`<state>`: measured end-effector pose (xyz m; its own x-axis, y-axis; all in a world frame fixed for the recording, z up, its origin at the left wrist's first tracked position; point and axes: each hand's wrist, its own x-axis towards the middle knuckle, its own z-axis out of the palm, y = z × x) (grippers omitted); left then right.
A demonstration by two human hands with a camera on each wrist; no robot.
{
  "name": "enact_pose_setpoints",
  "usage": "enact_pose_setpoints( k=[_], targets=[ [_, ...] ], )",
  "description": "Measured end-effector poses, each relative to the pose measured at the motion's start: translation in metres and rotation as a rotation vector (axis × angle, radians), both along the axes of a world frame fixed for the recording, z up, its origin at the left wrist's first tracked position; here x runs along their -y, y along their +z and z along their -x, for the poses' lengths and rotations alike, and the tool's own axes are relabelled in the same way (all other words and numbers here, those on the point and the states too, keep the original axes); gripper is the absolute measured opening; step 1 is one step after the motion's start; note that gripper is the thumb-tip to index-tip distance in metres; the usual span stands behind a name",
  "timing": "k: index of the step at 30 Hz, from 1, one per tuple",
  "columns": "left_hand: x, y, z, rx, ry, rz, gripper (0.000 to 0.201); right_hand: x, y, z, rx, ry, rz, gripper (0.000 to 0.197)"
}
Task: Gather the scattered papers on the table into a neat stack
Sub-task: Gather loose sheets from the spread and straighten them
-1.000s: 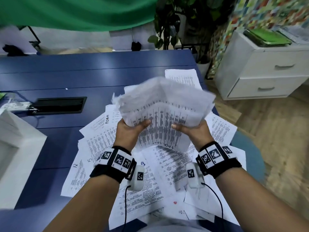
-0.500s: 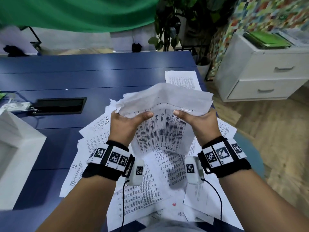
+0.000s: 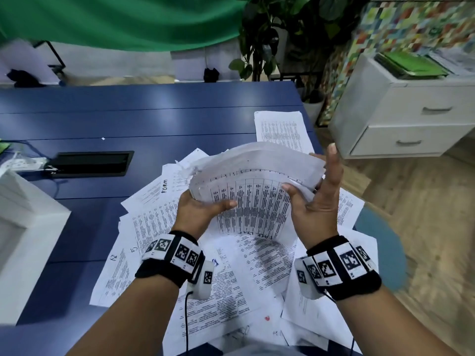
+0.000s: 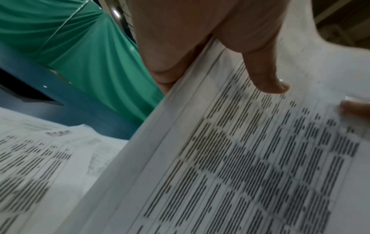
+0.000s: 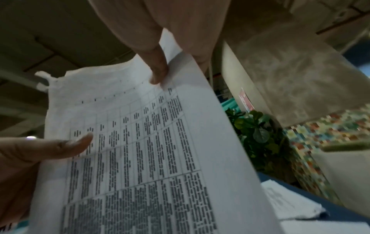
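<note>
A bundle of printed papers hangs bowed above the blue table. My left hand grips its left edge, thumb on the printed face. My right hand pinches the right edge with the thumb in front, while one finger points straight up past the edge. The left wrist view shows the bundle under my left thumb. In the right wrist view the bundle passes under my right thumb. Several loose sheets lie overlapped on the table below. One separate sheet lies further back.
A white box stands at the left edge, and a black cable hatch is set into the table behind it. The table's right edge runs close past the papers. Beyond it are a white drawer cabinet and a potted plant.
Both hands have slid from the bundle's lower edge up to its sides. The bundle now bows forward. My right hand's fingers have straightened along the right edge.
</note>
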<state>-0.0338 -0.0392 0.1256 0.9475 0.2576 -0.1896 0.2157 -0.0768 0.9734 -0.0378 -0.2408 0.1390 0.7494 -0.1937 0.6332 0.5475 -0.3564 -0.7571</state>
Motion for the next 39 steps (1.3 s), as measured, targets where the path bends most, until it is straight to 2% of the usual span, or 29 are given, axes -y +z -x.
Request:
enact_pose_setpoints(
  k=[2,3,5,8,10,13,15,17,20,25,26,28,30,31,32,34,35,36,38,39],
  targets=[
    [-0.002,-0.008,0.003,0.014,-0.044,0.027,0.054,0.004,-0.001,0.0,0.076,-0.055,0.176,0.105],
    [-0.003,-0.01,0.004,0.014,-0.048,0.036,0.058,0.006,0.001,-0.001,0.066,-0.065,0.222,0.097],
    [-0.004,-0.013,0.004,0.001,-0.05,0.07,0.056,0.008,0.005,-0.001,0.006,-0.086,0.259,0.081],
    [-0.004,-0.011,0.004,0.003,-0.065,0.109,0.044,0.007,0.01,0.001,-0.004,-0.107,0.266,0.079],
    [-0.005,-0.012,0.003,-0.006,-0.062,0.117,0.044,0.007,0.012,0.002,0.01,-0.098,0.304,0.077],
    [-0.004,-0.015,0.0,-0.02,-0.024,0.126,0.053,0.008,0.014,0.002,0.008,-0.098,0.367,0.06],
    [-0.001,-0.014,0.0,-0.033,0.01,0.126,0.054,0.007,0.014,0.002,0.023,-0.095,0.368,0.062],
    [0.001,-0.011,0.0,-0.037,-0.004,0.133,0.046,0.008,0.015,0.002,0.04,-0.098,0.38,0.067],
    [0.002,-0.01,0.0,-0.045,-0.012,0.146,0.062,0.01,0.016,0.0,0.026,-0.099,0.427,0.058],
    [0.0,-0.021,-0.001,-0.099,0.004,0.136,0.089,0.01,0.017,0.0,0.023,-0.088,0.426,0.058],
    [-0.001,-0.024,-0.001,-0.1,0.016,0.149,0.091,0.01,0.016,-0.001,0.024,-0.087,0.41,0.061],
    [-0.002,-0.026,-0.002,-0.098,0.038,0.17,0.093,0.013,0.012,-0.004,-0.023,-0.073,0.273,0.078],
    [0.0,-0.018,-0.001,-0.09,0.04,0.19,0.086,0.017,0.002,-0.009,-0.214,0.006,0.022,0.101],
    [0.002,-0.011,0.002,-0.078,0.034,0.196,0.074,0.019,-0.004,-0.012,-0.332,0.071,-0.109,0.106],
    [0.002,-0.008,0.003,-0.079,0.04,0.194,0.059,0.02,-0.01,-0.014,-0.441,0.142,-0.218,0.102],
    [0.006,0.002,0.004,-0.05,0.046,0.21,0.039,0.017,-0.017,-0.017,-0.599,0.226,-0.351,0.064],
    [0.006,0.004,0.004,-0.023,0.046,0.216,0.042,0.014,-0.016,-0.018,-0.617,0.224,-0.372,0.043],
    [0.007,0.007,0.003,-0.003,0.046,0.235,0.061,0.01,-0.014,-0.019,-0.601,0.208,-0.381,0.031],
    [0.005,0.008,0.001,0.014,0.061,0.246,0.107,0.004,-0.01,-0.021,-0.525,0.185,-0.433,0.025],
    [0.005,0.012,0.0,0.017,0.07,0.222,0.113,0.003,-0.009,-0.022,-0.496,0.182,-0.471,0.025]
  ],
)
